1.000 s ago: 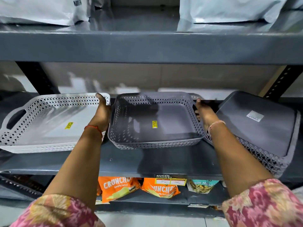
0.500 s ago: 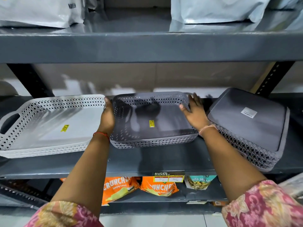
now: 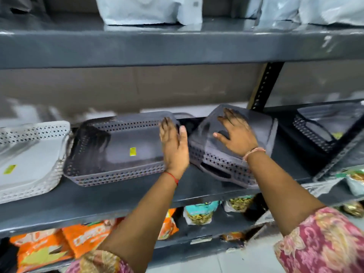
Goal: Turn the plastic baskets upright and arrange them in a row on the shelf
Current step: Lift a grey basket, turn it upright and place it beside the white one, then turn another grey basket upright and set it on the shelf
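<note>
On the grey shelf (image 3: 118, 200) a white basket (image 3: 29, 154) stands upright at the far left. Beside it an upright dark grey basket (image 3: 118, 148) holds a yellow sticker. My left hand (image 3: 174, 146) is flat against that basket's right end, fingers apart. To the right lies an upside-down grey basket (image 3: 216, 164), tilted, its bottom facing up. My right hand (image 3: 236, 133) rests spread on that bottom. Another dark basket (image 3: 319, 131) sits at the far right, beyond the shelf post.
A black perforated post (image 3: 264, 87) rises behind the overturned basket. The shelf above (image 3: 177, 48) carries pale bags. Orange and teal snack packets (image 3: 88, 237) fill the shelf below. A packet (image 3: 354, 182) lies at the right edge.
My left hand moved from the grey basket's left end to its right end. My right hand left that basket and landed on the overturned one. The view swung right.
</note>
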### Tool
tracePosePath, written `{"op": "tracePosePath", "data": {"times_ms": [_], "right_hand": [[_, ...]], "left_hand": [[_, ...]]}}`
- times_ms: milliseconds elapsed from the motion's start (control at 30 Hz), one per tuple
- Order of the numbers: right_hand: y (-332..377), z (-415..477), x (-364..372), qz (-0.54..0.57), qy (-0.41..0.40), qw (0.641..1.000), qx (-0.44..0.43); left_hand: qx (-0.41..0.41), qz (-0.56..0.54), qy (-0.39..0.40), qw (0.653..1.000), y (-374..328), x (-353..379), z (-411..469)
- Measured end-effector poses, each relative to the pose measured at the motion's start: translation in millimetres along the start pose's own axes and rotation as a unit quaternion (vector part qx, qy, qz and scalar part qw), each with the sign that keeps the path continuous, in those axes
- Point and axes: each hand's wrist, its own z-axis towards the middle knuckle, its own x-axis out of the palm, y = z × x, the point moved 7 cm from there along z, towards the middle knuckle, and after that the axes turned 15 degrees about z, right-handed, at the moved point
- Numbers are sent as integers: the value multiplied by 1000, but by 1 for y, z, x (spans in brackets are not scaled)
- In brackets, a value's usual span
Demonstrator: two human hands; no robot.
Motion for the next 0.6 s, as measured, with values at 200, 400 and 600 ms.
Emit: {"op": "tracePosePath", "data": {"times_ms": [200,400,600], "right_hand": [[-78,-16,-22,100,-43,991,84],[-161,-19,-30,241,-72,947,201],[-207,-16,-24,445,-121,831,311]], "left_hand": [[-98,-25,-41,994,-26,86,-62],[-193,-49,-27,980,-30,136,-76],[-160,-131,2,978,4,137,-43]]}}
